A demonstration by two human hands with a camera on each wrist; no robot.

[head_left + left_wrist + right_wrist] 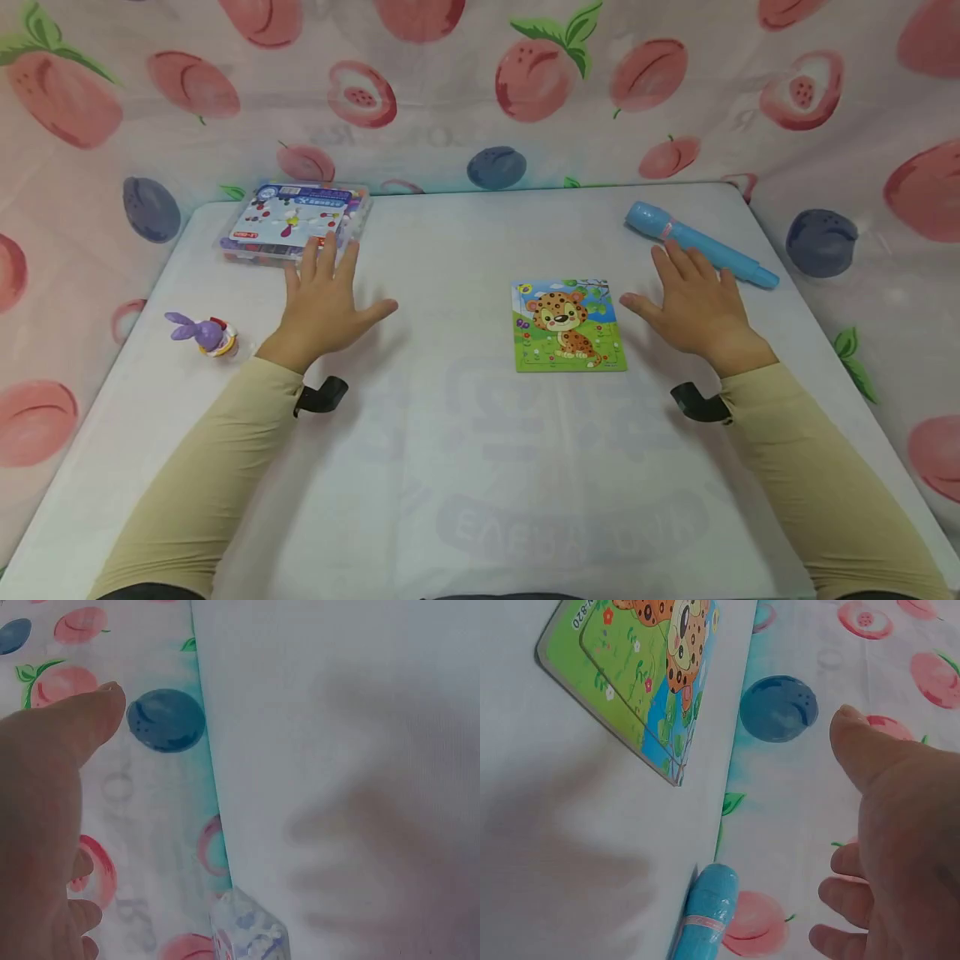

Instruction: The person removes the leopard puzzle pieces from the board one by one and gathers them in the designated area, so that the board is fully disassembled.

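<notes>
My left hand is held over the table with fingers spread and nothing in it. Its fingertips overlap the near edge of a clear plastic case with a printed label in the head view. To that hand's left stands a small purple long-eared figurine. On the other side, my right hand is also spread and holds nothing. Its fingertips overlap a light-blue umbrella-like tube with a pink band. A square leopard picture board, perhaps a puzzle, lies flat left of the right thumb.
The white table has its far edge against a fruit-print cloth, which also hangs along both sides. A black strap sits at the left wrist, and another black strap at the right.
</notes>
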